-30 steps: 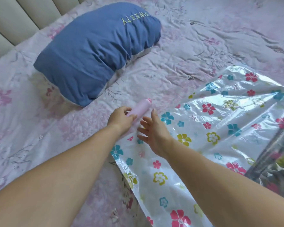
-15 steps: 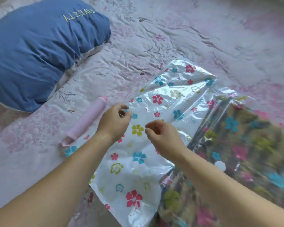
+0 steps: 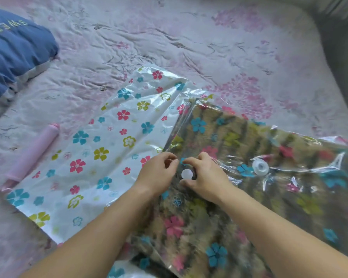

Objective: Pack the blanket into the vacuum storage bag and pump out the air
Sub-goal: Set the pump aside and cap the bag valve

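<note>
Just one bag [image 3: 100,153], one cap [image 3: 186,174]

From my remote station I count two hands in the view: one left hand [image 3: 159,174] and one right hand [image 3: 206,177]. Under the fingers there is one vacuum storage bag [image 3: 109,155], and inside it one folded blanket [image 3: 239,137]. There are two round white pieces on the bag: one white disc [image 3: 186,174] lies between the fingers of both hands, and one white valve [image 3: 260,167] is to the right of the right fingers, a little apart. One pink pump [image 3: 31,155] lies well to the left of the left fingers. One blue pillow [image 3: 14,51] is far beyond them, up and left. The printed flowers are too many for me to count exactly.
</note>
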`<state>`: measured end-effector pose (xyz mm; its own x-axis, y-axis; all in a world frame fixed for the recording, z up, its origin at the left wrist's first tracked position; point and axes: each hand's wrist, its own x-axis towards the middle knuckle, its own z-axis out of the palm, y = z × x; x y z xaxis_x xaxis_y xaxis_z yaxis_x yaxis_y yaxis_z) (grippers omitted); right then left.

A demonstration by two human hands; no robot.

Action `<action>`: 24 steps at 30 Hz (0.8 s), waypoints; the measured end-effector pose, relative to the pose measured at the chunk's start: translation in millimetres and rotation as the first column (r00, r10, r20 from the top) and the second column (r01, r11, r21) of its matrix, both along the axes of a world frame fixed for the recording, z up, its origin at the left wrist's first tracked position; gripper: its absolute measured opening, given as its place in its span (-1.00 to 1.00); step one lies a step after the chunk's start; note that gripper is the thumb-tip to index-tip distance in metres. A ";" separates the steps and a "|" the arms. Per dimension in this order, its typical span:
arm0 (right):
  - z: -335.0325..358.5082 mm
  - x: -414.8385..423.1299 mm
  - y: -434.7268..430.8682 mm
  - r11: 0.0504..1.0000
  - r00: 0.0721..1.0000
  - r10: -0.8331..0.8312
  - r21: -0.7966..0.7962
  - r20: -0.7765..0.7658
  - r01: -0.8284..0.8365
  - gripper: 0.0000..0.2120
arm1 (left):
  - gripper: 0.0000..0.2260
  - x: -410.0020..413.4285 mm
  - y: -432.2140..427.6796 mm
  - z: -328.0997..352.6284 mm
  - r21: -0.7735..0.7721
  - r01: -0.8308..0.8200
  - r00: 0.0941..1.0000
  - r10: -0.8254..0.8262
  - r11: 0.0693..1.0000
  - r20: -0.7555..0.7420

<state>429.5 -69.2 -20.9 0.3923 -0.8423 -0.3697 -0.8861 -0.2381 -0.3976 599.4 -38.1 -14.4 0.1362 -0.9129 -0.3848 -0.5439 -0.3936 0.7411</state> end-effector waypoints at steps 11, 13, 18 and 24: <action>11.5 -93.6 7.5 0.970 0.971 -0.163 -0.154 0.172 0.190 -0.73 | -0.68 -65.3 1.6 7.2 -0.029 0.180 0.972 -0.173 0.983 0.161; 14.8 -134.9 3.8 0.936 0.946 -0.265 -0.187 0.189 0.299 -0.82 | -0.66 -89.7 -2.4 6.9 -0.041 0.227 0.966 -0.220 0.973 0.134; 10.2 -192.4 -11.6 0.925 0.950 -0.273 -0.230 0.151 0.303 -0.76 | -0.65 -146.5 -19.3 -0.5 -0.098 0.335 0.937 -0.322 0.937 0.133; -6.6 -202.7 -29.8 0.935 0.966 -0.216 -0.255 0.145 0.248 -0.67 | -0.63 -174.2 -31.0 -17.1 -0.150 0.358 0.923 -0.326 0.922 0.203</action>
